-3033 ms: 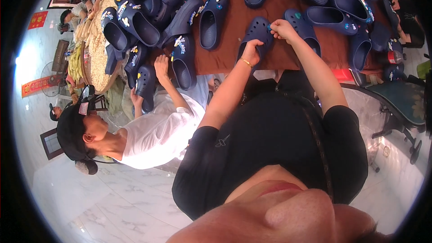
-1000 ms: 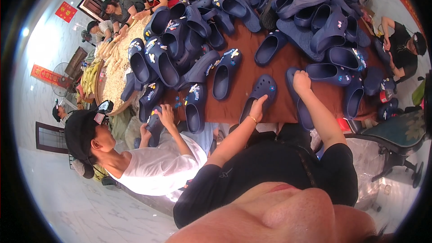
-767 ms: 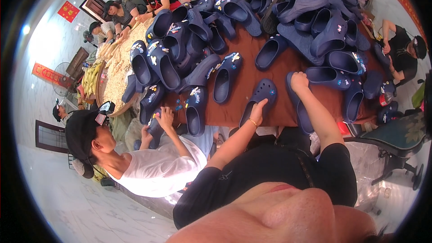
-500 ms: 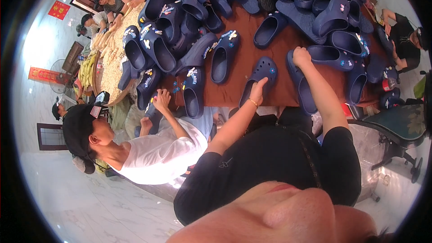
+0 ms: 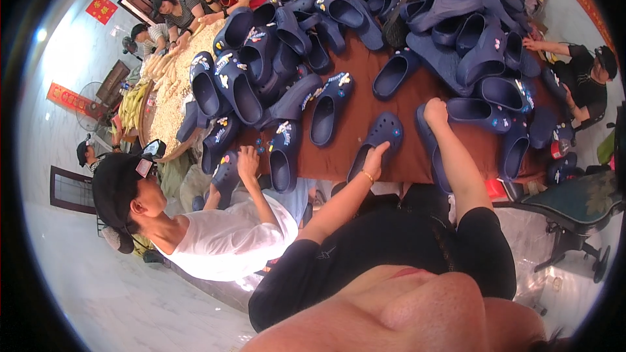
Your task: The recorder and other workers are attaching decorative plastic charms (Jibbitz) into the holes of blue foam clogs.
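Note:
My left hand (image 5: 374,161) grips a navy clog (image 5: 383,132) by its side, thumb on top, with the holed toe facing away from me. To its right, my right hand (image 5: 435,113) is closed over the far end of another navy clog (image 5: 432,153), which lies lengthwise at the table's near edge. Fingers under that hand are hidden. Several navy clogs with small charms surround both hands; one clog (image 5: 395,74) lies just beyond, and another (image 5: 469,110) rests beside my right hand.
A brown cloth (image 5: 355,58) covers the table, with heaped clogs (image 5: 450,19) behind. On my left a person in white (image 5: 228,234) handles a clog (image 5: 225,173). Further left stands a round tray of pale kernels (image 5: 171,111). An office chair (image 5: 574,205) is at right.
The view has tilted, so the table and clogs sit lower in the picture. Both my hands keep to the same clogs. The neighbour's clog is now raised nearer the table edge.

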`<state>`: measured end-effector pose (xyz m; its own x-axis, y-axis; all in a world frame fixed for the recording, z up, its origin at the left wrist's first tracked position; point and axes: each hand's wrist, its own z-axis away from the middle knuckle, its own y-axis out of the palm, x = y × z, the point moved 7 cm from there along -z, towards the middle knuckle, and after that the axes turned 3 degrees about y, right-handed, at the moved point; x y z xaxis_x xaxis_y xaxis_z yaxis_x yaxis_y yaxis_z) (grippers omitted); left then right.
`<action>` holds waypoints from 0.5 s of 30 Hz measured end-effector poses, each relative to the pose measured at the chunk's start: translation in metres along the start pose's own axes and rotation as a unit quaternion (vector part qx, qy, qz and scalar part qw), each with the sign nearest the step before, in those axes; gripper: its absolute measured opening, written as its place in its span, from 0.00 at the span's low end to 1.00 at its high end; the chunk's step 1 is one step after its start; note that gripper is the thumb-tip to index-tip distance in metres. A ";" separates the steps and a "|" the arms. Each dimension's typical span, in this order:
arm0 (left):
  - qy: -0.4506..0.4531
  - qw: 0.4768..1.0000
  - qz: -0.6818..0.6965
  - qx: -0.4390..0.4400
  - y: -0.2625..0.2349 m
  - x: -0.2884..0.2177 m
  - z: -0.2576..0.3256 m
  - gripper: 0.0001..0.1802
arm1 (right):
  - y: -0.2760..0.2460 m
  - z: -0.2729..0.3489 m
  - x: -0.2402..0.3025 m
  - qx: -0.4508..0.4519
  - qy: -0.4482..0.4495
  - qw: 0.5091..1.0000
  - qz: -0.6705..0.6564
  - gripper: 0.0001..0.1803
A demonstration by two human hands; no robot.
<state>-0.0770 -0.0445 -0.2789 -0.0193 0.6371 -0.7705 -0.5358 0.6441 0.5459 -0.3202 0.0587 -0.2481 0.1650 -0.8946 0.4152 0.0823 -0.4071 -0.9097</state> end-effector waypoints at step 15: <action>0.014 0.998 0.066 0.012 -0.007 -0.006 -0.016 0.25 | 0.012 0.021 0.062 0.239 -0.099 0.932 -0.254 0.06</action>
<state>-0.0867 -0.0595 -0.2838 -0.1121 0.7055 -0.6998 -0.5062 0.5654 0.6512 -0.2879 0.0019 -0.2333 0.1598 -0.5371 0.8283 0.6206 -0.5978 -0.5074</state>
